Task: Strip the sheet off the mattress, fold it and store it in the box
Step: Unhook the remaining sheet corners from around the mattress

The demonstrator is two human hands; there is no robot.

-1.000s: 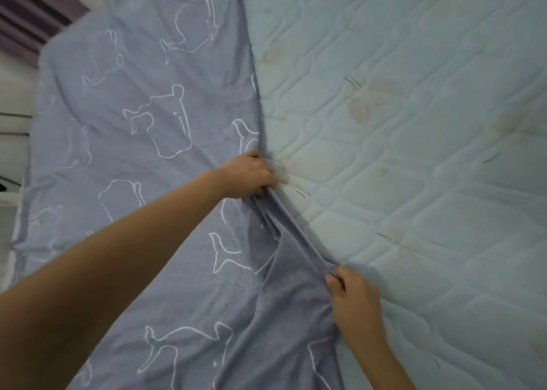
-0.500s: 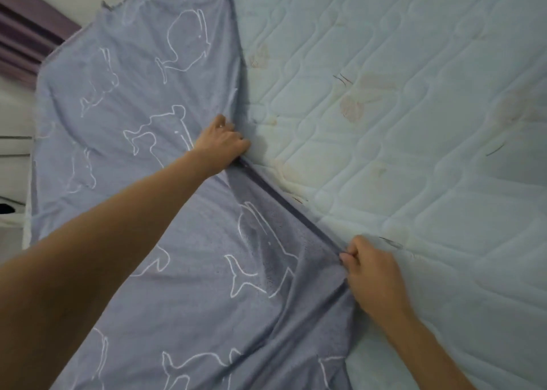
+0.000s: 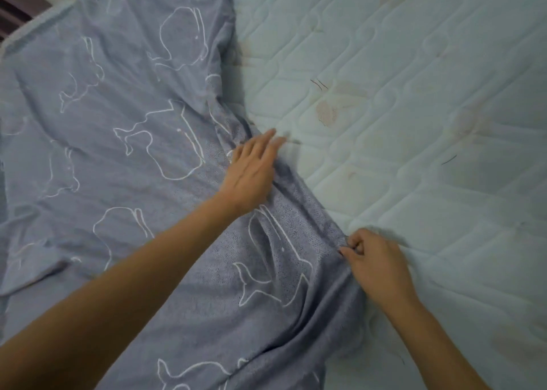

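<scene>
While sheet (image 3: 133, 158) covers only the left of mattress (image 3: 414, 197), I log: left hand (image 3: 251, 173), fingers straight and together, flat on its edge; right hand (image 3: 376, 262), pinching that edge. Advice: hold the edge taut and smooth outward before the next fold. Box: unseen.

Left hand (image 3: 251, 173), right hand (image 3: 376, 265), both forearms bare

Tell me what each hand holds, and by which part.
Right hand pinches the sheet at its edge; left hand lies flat on it, gripping nothing.
</scene>
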